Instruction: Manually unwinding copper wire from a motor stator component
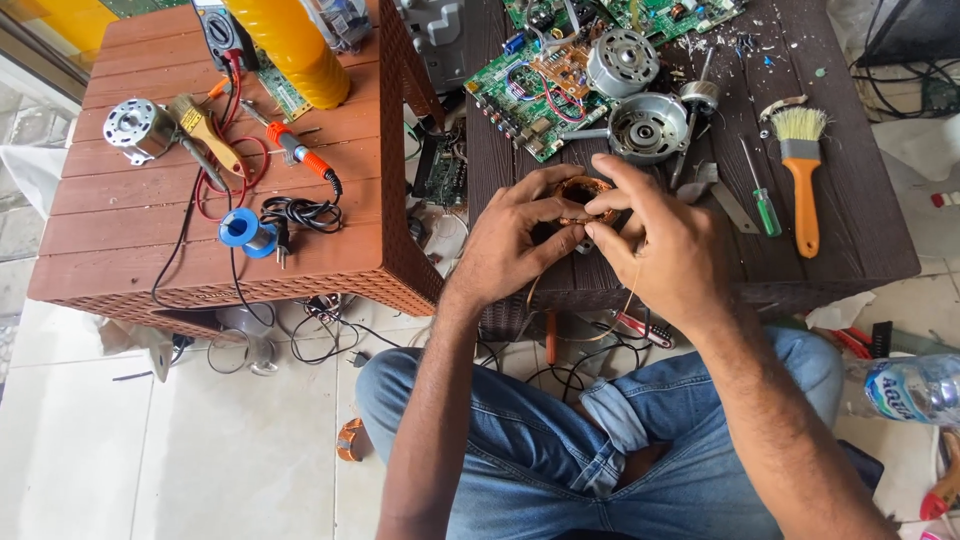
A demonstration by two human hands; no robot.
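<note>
Round copper-wound motor coil (583,197) held up over near edge of dark brown slatted table (860,215), both hands on it. Left hand (510,235) grips its left side, fingers curled around rim. Right hand (660,245) pinches right side; thin loose copper wire (628,300) trails down from it. Looks mid-job: motor already apart, grey metal housing half with bearing (647,127) and second round housing (621,62) lie behind, beside green circuit board (520,95). Coil not refitted. Orange-handled brush (801,170), green-handled screwdriver (762,195) untouched at right.
</note>
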